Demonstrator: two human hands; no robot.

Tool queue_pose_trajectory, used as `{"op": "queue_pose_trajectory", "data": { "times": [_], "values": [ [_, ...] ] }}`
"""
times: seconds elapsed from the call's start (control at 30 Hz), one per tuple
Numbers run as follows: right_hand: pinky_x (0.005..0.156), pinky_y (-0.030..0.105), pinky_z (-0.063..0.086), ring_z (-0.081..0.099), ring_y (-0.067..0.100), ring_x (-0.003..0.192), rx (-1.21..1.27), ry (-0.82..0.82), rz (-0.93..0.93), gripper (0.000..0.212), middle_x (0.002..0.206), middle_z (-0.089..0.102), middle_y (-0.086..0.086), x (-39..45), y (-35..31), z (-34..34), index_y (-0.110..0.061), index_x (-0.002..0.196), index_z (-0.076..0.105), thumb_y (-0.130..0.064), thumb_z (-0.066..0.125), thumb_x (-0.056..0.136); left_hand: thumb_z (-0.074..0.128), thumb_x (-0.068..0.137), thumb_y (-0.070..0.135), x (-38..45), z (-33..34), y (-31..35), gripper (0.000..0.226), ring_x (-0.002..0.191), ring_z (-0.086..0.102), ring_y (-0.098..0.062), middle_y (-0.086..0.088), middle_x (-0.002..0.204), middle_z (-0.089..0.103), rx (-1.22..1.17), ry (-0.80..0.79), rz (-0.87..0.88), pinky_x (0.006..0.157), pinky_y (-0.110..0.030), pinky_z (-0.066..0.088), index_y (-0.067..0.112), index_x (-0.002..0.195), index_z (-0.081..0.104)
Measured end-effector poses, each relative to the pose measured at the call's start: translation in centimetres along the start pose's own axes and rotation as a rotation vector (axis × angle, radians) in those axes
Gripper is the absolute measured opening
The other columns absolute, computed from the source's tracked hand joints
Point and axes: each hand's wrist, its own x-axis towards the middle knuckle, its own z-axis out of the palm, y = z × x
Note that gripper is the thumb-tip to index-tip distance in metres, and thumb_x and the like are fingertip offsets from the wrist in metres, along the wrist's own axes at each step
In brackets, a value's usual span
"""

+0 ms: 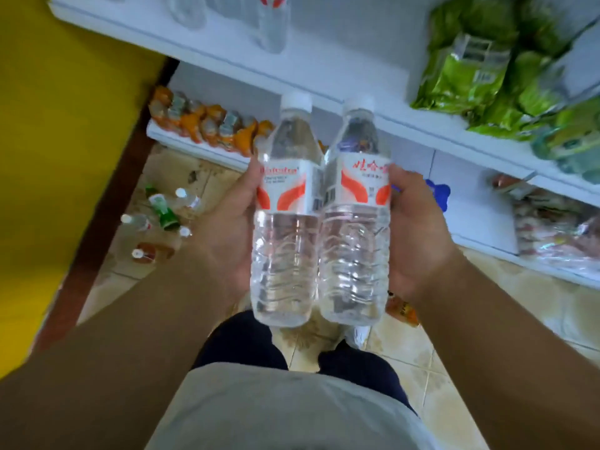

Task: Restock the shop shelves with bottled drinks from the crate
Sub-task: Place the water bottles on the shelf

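Now two clear water bottles are held up side by side, touching along their lengths, in front of the white shop shelves (324, 73). The left hand (227, 228) wraps the left water bottle (285, 209), its thumb lying along the near edge of the red-and-white label, and the right hand (418, 235) wraps the right water bottle (357, 212) in the same way. Both hands have their fingers curled round behind the bottles, so each is gripping one. Pressing the pair together likely steadies them and lets both travel to the shelf in one go.

Both white caps point away from the person toward the shelf edge, which suits standing them upright once they reach it. On the far upper shelf, to the left, a few bottles of the same clear kind (269, 24) already stand, so that row looks like the destination. To the right of them on that shelf lie green snack packets (470, 69). On the lower shelf to the left sits a row of orange packets (207, 125).

Down on the tiled floor at the left, a loose cluster of bottles (156, 222) stands near the yellow wall (65, 125); no crate shows plainly in view. Judging from this, restocking is under way with more bottles left to go.
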Motion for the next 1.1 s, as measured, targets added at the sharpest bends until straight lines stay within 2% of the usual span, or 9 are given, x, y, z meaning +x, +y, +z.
{"op": "queue_pose_trajectory", "data": {
  "times": [0.1,0.23,0.3,0.5,0.6,0.73,0.83,0.93,1.1],
  "values": [
    [0.072,0.037,0.058,0.072,0.024,0.079,0.037,-0.005,-0.007,0.042,0.085,0.073,0.007,-0.8,-0.6,4.2,-0.015,0.091,0.076,-0.041,0.044,0.094,0.054,0.092,0.064,-2.3,0.0,4.1,0.074,0.137,0.049,-0.042,-0.021,0.151,0.049,-0.025,-0.184,-0.014,0.11,-0.063,0.04,0.014,0.146,0.051],
    [0.089,0.047,0.054,0.069,0.031,0.098,0.012,0.009,0.025,0.05,0.11,0.07,0.014,-1.1,-0.2,8.0,-0.01,0.123,0.066,-0.048,0.044,0.098,0.067,0.086,0.06,-5.5,-1.4,7.4,0.066,0.132,0.052,-0.045,-0.024,0.145,0.053,-0.007,-0.18,-0.035,0.104,-0.061,0.047,0.016,0.135,0.064],
    [0.098,0.052,0.05,0.067,0.034,0.11,-0.021,0.005,0.054,0.056,0.122,0.068,0.017,-1.2,0.2,8.9,-0.01,0.132,0.063,-0.051,0.049,0.097,0.058,0.091,0.062,-6.7,-1.7,8.2,0.063,0.129,0.058,-0.041,-0.021,0.142,0.058,-0.001,-0.157,-0.022,0.1,-0.056,0.051,0.017,0.134,0.065],
    [0.079,0.044,0.058,0.074,0.03,0.098,-0.048,-0.062,0.102,0.049,0.113,0.074,0.014,-1.0,0.6,10.5,-0.013,0.113,0.077,-0.054,0.066,0.088,0.046,0.091,0.064,-9.6,-2.3,9.0,0.061,0.08,0.072,-0.025,-0.012,0.097,0.072,-0.116,-0.045,0.069,0.069,-0.036,0.061,0.015,0.114,0.075],
    [0.083,0.047,0.057,0.072,0.034,0.104,-0.119,-0.089,0.122,0.061,0.121,0.071,0.017,-0.6,1.0,11.7,-0.012,0.118,0.074,-0.054,0.078,0.074,0.049,0.089,0.063,-10.7,-2.8,9.0,0.071,0.088,0.073,-0.028,-0.015,0.105,0.072,-0.136,-0.1,0.154,0.073,-0.039,0.061,0.01,0.134,0.059],
    [0.089,0.052,0.055,0.067,0.038,0.114,-0.086,-0.126,0.107,0.066,0.128,0.067,0.02,0.2,1.8,13.8,-0.01,0.133,0.063,-0.05,0.072,0.081,0.049,0.095,0.056,-10.8,-3.3,9.9,0.074,0.116,0.066,-0.036,-0.02,0.133,0.062,-0.099,-0.096,0.16,0.09,-0.05,0.057,0.008,0.15,0.043],
    [0.101,0.059,0.049,0.063,0.042,0.119,-0.086,-0.12,0.078,0.064,0.13,0.065,0.021,1.4,2.1,16.0,-0.009,0.133,0.062,-0.05,0.069,0.085,0.044,0.099,0.053,-10.4,-5.2,12.1,0.064,0.131,0.055,-0.04,-0.022,0.145,0.054,-0.072,-0.004,0.177,0.105,-0.056,0.047,0.008,0.144,0.053],
    [0.101,0.062,0.048,0.061,0.046,0.12,-0.14,-0.069,-0.005,0.058,0.128,0.065,0.024,3.2,2.0,19.0,-0.007,0.129,0.065,-0.048,0.065,0.087,0.049,0.096,0.055,-10.1,-7.2,15.4,0.065,0.125,0.06,-0.04,-0.022,0.14,0.059,-0.075,0.034,0.121,0.1,-0.056,0.05,0.008,0.14,0.058],
    [0.094,0.059,0.054,0.068,0.041,0.11,-0.238,0.031,-0.117,0.052,0.12,0.07,0.021,7.0,4.4,25.0,-0.01,0.124,0.067,-0.048,0.061,0.089,0.086,0.063,0.065,-10.7,-11.2,21.3,0.075,0.117,0.065,-0.044,-0.022,0.131,0.066,0.035,-0.005,0.127,0.093,-0.059,0.053,0.022,0.123,0.072]
  ]
}}
